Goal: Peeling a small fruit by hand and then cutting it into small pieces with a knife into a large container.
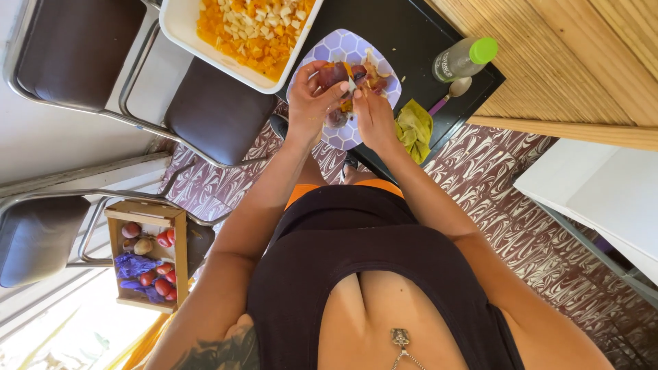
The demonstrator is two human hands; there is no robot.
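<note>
On the far side of the black worktop [411,41] lies 1 small clear bottle [460,60] with a green cap and a pale label on its side, too small to read, and next to it a spoon [452,92] with a purple handle. A yellow-green cloth [414,127] lies at the worktop edge, just beside the lilac plate [337,48] with a hexagon pattern. A white rectangular tray [179,22] of cut orange and pale fruit pieces is cut off by the top of the frame. Both arms of the person stretch forward over the plate. The left hand [310,103] has its fingers curled closed around a reddish-purple fruit [333,72] above the plate. The right hand [374,118] touches the fruit with fingers bent closed on a small blade-like thing, which is hard to make out. Peels on the plate are partly hidden by the hands. On a chair at the left stands a wooden crate [145,255] with red fruits and a purple bag.
</note>
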